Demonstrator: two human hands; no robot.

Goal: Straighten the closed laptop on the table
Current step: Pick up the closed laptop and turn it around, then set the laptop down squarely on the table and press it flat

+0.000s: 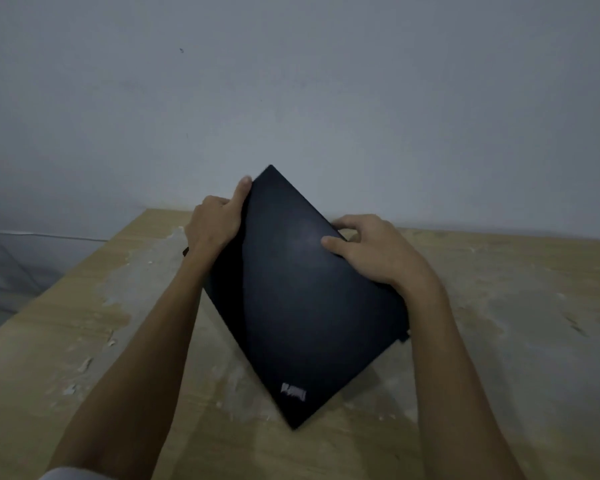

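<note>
A closed black laptop [298,306] lies turned like a diamond on the wooden table [499,341], one corner pointing at me and the opposite corner toward the wall. A small logo shows near its close corner. My left hand [215,223] grips its upper-left edge, thumb along the rim. My right hand [371,251] holds the upper-right edge, thumb on the lid and fingers curled over the side. The far corner looks raised over the table's back edge, though I cannot tell if the laptop is lifted.
The tabletop is worn, with pale patches and flakes of peeled surface at the left [118,289]. A plain grey wall [291,98] stands right behind the table. The table's left edge runs diagonally, with the floor beyond it.
</note>
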